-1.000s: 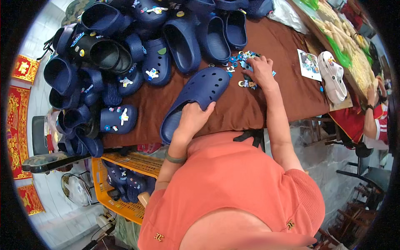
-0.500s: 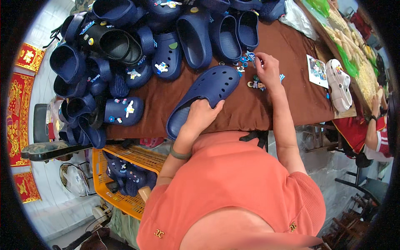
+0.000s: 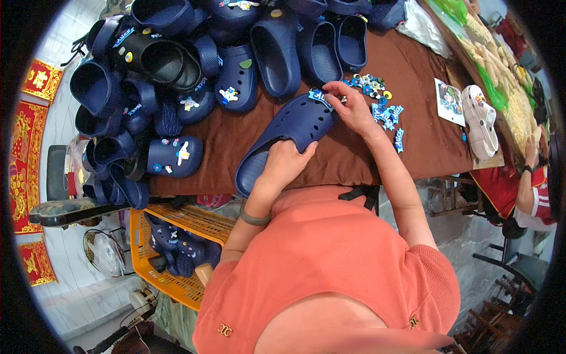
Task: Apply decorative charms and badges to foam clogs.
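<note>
work looks barely begun: left hand (image 3: pixel 283 162) grips the navy clog (image 3: pixel 289 133) on the tabletop (image 3: pixel 424 147), right hand (image 3: pixel 354 106) pinches a blue charm (image 3: pixel 320 98) at its toe; loose charms (image 3: pixel 380 106) wait beside.

The navy clog (image 3: pixel 289 133) looks like smooth, matt foam plastic (as do its neighbours), and the small charms (image 3: pixel 377 97) are glossy, moulded rubbery plastic. The counter (image 3: pixel 424 141) wears a brown, matt cloth; the crate (image 3: pixel 171 259) is orange plastic.
</note>
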`<state>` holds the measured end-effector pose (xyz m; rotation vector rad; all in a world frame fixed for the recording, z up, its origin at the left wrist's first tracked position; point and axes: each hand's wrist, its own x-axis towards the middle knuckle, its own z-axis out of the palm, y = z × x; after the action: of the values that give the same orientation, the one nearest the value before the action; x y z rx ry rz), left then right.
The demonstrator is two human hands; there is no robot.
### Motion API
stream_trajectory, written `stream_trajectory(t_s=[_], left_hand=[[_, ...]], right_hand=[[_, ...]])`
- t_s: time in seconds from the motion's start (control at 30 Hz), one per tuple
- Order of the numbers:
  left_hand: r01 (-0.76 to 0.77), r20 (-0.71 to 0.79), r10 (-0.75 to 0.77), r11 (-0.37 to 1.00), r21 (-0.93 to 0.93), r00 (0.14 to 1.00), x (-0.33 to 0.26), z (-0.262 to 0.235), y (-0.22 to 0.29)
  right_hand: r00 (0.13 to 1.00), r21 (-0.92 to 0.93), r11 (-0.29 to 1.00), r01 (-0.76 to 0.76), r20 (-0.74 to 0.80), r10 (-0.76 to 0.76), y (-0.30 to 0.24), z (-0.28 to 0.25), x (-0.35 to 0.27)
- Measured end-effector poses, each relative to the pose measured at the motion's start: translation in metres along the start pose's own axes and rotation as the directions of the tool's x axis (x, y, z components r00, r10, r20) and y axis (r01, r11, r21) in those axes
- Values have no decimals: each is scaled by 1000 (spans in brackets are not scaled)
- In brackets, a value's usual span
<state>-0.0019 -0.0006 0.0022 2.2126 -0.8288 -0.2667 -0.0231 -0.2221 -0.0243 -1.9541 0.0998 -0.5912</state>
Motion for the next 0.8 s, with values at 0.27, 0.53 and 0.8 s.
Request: stream_trajectory(t_s=[0.27,0.53,0.8], left_hand=[[-21,-21,21,1000,3,1000,0,0,1],[-29,-14,29,999,-14,999,1,-1,1],[-6,5,6,1000,14,1000,2,-2,2]], right_hand=[[946,-374,874,310,31,-323,-1,-1,5],[858,-690,577,436,127,-498,-14,10,1],[871,-792,449,413,199,-450,-28,17,-3]])
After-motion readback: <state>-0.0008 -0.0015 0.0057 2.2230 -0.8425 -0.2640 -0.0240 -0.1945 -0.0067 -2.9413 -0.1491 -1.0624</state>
